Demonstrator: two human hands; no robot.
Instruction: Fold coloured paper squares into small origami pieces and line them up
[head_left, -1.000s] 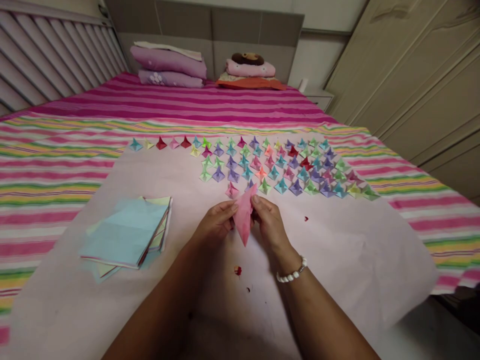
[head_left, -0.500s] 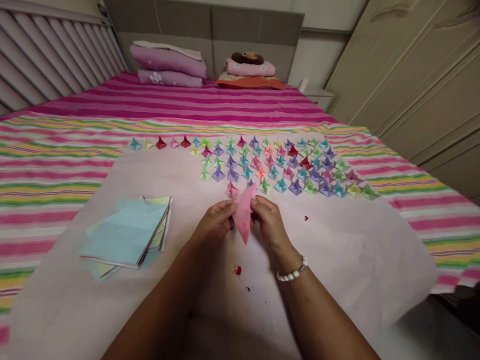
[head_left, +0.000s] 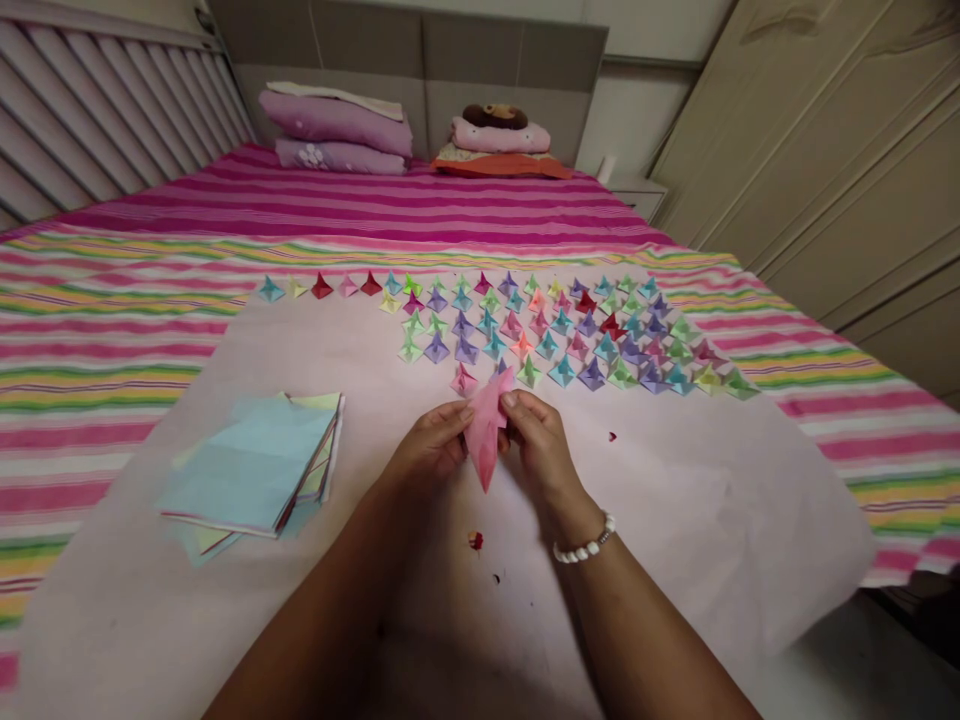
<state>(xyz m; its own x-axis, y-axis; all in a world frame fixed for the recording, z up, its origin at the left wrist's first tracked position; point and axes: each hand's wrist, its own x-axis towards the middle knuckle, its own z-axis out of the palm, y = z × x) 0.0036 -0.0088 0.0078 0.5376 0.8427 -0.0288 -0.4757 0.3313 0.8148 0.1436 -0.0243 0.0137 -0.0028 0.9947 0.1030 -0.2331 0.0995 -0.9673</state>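
Observation:
A pink piece of folded paper (head_left: 486, 435) hangs between my two hands, its narrow point facing down toward me. My left hand (head_left: 437, 436) pinches its left side between thumb and fingers. On the opposite side my right hand (head_left: 536, 440) grips the edge, thumb on the front; its other fingertips are partly hidden behind the paper. Just beyond the hands, rows of small folded paper boats (head_left: 562, 372) in many colours spread over the white sheet (head_left: 360, 600). One purple boat is partly covered by the pink paper.
To the left lies a stack of square coloured paper (head_left: 247, 460), light blue on top. Small dark red scraps (head_left: 475, 541) dot the sheet. Striped bedding (head_left: 825, 390) surrounds it. Folded purple quilts (head_left: 337, 130) and a plush toy (head_left: 495, 117) sit by the headboard (head_left: 517, 50).
The pink paper has turned slightly between my hands, and its lower point has shifted a little left. Both hands keep their hold in nearly the same place.

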